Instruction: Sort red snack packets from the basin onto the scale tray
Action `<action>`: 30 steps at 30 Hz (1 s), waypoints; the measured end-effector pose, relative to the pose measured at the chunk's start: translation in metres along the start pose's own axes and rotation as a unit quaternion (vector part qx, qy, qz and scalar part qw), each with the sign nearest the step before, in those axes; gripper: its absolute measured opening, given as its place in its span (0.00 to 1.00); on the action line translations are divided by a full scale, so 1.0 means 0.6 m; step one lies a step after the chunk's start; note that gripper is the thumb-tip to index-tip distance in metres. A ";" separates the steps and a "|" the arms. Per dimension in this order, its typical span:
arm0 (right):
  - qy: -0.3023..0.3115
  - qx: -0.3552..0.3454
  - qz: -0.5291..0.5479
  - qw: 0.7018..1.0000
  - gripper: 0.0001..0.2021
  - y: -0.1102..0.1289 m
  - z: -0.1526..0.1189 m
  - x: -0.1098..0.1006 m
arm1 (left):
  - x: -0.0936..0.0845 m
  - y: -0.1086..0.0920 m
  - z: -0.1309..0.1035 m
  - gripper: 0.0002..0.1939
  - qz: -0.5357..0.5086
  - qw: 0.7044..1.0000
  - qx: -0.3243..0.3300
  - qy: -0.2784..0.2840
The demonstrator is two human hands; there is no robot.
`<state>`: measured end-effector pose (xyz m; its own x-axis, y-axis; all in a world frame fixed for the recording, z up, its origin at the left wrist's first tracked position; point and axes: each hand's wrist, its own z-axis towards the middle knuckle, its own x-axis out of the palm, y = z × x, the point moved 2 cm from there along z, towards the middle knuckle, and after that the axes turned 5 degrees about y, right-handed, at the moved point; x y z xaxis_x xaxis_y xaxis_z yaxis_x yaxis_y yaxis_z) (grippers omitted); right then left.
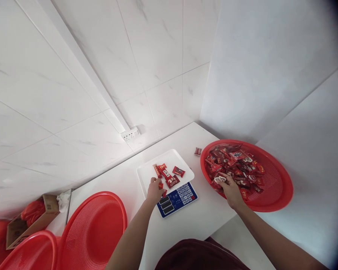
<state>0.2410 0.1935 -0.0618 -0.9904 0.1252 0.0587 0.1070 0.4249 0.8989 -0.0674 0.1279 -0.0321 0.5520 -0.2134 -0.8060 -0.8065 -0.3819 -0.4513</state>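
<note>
My left hand (155, 192) is over the near left part of the white weighing tray (143, 172), its fingers closed on a small red snack packet (160, 185). Several red and dark red wrapped snacks, among them a wide packet (172, 181) and a small one (178, 171), lie on the tray. Below it shows the blue keypad panel of the scale (178, 199). At the near left side of a red plastic basket (281, 183), my right hand (231, 190) pinches a dark red packet with a white label (220, 179). Many mixed wrapped snacks (239, 168) fill the basket's left part.
One small packet (197, 151) lies on the white table (205, 202) between tray and basket. Two more red baskets, one large (101, 228) and one partly cut off (33, 251), stand at left by a cardboard box (50, 210). A power socket (130, 134) is on the tiled wall.
</note>
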 end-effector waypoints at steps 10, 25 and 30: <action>0.007 -0.005 0.000 1.000 0.27 0.004 -0.003 0.001 | -0.009 0.038 -0.009 0.25 -0.057 0.995 -0.073 -0.045; 0.004 -0.009 -0.007 1.000 0.26 0.006 -0.004 0.000 | -0.014 0.035 -0.003 0.11 -0.082 0.989 -0.088 -0.084; 0.011 0.006 0.012 1.000 0.26 0.004 -0.002 -0.001 | -0.096 0.123 -0.088 0.15 -0.092 0.980 -0.120 -0.128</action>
<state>0.2417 0.1937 -0.0590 -0.9891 0.1165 0.0903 0.1324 0.4330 0.8916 -0.1476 0.0642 0.0011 0.5880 0.1001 -0.8027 -0.6085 -0.5990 -0.5205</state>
